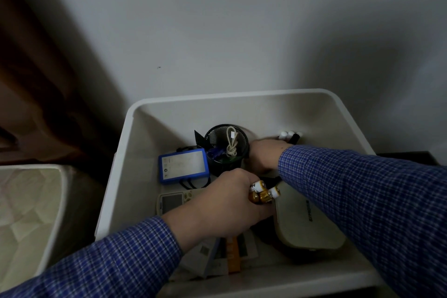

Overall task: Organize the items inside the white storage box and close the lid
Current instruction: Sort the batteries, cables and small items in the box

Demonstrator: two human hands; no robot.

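White storage box (154, 113) sat open, lid off, below the wall at 6 o'clock of the view. Left hand (225, 203) was closed in a grip round several gold-and-white batteries (262, 192) near box centre. Right hand (264, 156) reached toward 12 o'clock inside the box, touching the black mesh cup (226, 150); its fingers were hidden, so its grip could not be told. A coiled white cable (231, 145) lay in the cup. Blue-edged device (183, 164) lay at 9 o'clock of the cup; white router (307, 220) at 4 o'clock; remote control (173, 201) under the left hand. Lid (26, 213) lay outside the box at 9 o'clock.
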